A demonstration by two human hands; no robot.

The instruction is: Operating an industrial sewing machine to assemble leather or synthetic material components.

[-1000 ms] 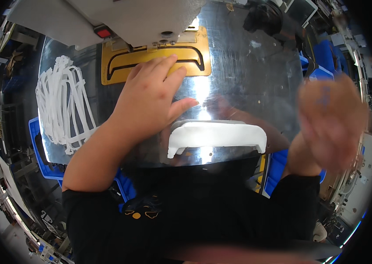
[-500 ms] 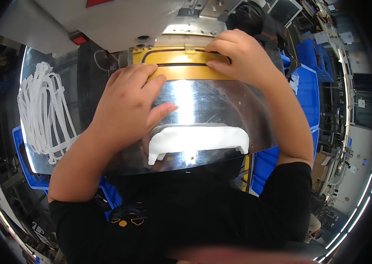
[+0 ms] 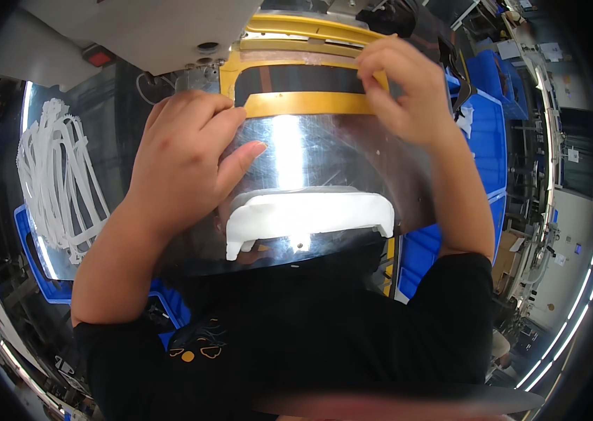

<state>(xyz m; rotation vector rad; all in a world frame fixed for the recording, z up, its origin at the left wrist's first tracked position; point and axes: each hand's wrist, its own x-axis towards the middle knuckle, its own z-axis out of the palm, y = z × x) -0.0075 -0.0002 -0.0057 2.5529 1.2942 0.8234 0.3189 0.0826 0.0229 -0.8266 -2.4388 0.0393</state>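
Observation:
A yellow slotted template (image 3: pixel 275 105) lies under the machine head (image 3: pixel 128 35), its hinged upper part (image 3: pixel 296 28) tilted up, exposing a dark rectangular area. My left hand (image 3: pixel 191 147) rests with spread fingers at the template's lower left corner, thumb apart over the steel top. Curled around the template's right end, my right hand (image 3: pixel 405 98) grips its yellow edge. Nearer me, stacked white curved pieces (image 3: pixel 310 214) lie on the steel table (image 3: pixel 324 154). A heap of white strip loops (image 3: pixel 58 175) is at the left.
Blue bins stand beyond the table at right (image 3: pixel 482 161) and lower left (image 3: pixel 51 288). A dark machine part and cables (image 3: pixel 461 91) sit at back right. Equipment racks and cartons (image 3: pixel 507 259) line the sides.
My right hand came in from the right to the template. Since half a second ago, the template's upper part has risen and tilted back. My left hand shifted slightly left.

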